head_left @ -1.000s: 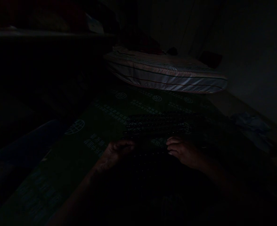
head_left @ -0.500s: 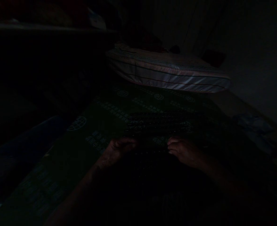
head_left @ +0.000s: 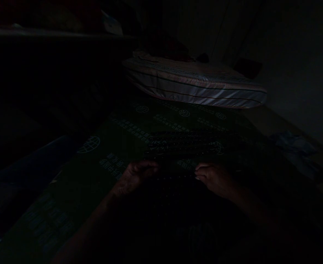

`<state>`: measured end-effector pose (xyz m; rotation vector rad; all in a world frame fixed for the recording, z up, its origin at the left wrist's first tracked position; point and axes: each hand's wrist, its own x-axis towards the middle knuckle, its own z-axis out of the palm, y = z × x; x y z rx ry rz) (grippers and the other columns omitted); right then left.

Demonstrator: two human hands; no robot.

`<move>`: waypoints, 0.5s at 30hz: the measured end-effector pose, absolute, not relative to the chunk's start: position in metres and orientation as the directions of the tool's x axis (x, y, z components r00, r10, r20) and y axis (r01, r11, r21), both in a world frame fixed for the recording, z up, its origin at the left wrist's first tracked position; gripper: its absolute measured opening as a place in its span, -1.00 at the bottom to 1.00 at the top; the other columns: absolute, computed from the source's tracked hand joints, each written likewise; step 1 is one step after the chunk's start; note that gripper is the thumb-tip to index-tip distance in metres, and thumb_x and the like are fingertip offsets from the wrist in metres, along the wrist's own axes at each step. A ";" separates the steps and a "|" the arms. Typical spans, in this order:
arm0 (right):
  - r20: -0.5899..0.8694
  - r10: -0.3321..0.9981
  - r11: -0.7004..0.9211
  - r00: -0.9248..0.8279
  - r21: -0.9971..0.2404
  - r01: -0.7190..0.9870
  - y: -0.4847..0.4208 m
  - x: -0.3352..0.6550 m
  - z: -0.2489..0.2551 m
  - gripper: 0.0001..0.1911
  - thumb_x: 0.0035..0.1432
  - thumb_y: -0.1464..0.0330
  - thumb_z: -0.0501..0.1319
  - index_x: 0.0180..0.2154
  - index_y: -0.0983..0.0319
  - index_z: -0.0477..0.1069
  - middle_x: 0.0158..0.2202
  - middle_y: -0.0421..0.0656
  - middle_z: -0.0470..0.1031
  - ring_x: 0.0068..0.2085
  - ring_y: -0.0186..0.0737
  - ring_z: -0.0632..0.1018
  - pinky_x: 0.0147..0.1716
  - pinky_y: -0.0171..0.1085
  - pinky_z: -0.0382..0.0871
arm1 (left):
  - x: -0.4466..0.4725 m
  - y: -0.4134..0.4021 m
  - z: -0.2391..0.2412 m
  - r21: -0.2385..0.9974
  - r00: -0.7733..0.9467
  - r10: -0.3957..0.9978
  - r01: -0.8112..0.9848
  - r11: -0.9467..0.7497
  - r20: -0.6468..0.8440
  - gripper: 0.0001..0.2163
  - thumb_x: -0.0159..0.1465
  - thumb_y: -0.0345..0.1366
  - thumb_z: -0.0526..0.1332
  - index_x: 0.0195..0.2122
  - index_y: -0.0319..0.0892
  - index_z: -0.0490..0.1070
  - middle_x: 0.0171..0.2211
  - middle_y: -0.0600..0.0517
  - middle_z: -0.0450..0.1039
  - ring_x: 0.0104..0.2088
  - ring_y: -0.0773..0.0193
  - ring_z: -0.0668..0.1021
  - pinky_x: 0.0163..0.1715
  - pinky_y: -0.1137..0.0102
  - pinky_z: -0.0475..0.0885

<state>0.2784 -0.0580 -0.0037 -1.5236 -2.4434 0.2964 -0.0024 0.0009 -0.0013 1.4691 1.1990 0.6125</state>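
The scene is very dark. My left hand [head_left: 139,173] is closed, thumb and fingers pinched at the left end of a dark strip with a row of small pale dots [head_left: 175,178]. At its right end, my right hand [head_left: 212,178] pinches with curled fingers. More dotted dark material seems to hang below this row, but its kind cannot be made out. Just beyond my hands, several thin dark strips with pale specks [head_left: 183,141] lie side by side on a green printed board [head_left: 114,126].
A mattress with a striped cover [head_left: 197,86] lies at the far end of the board. Left of it runs a shelf edge [head_left: 54,33]. Crumpled pale cloth or plastic [head_left: 294,143] is at the right, and a dark blue shape [head_left: 37,161] at the left.
The whole view has shifted slightly. Both hands keep nearly the same place and the same pinch on the dotted dark strip.
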 end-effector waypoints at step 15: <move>0.471 0.773 0.473 -0.424 0.017 0.881 -0.087 0.272 -0.031 -0.78 0.21 0.40 0.13 -0.13 0.28 0.45 -0.13 -0.05 0.54 -0.04 -0.12 0.50 -0.02 -0.15 0.41 | -0.002 0.001 0.000 0.915 0.339 0.899 0.379 0.140 -0.278 -0.72 0.06 -0.06 0.27 -0.27 -0.09 0.53 -0.34 0.07 0.57 -0.36 0.27 0.55 -0.40 0.50 0.43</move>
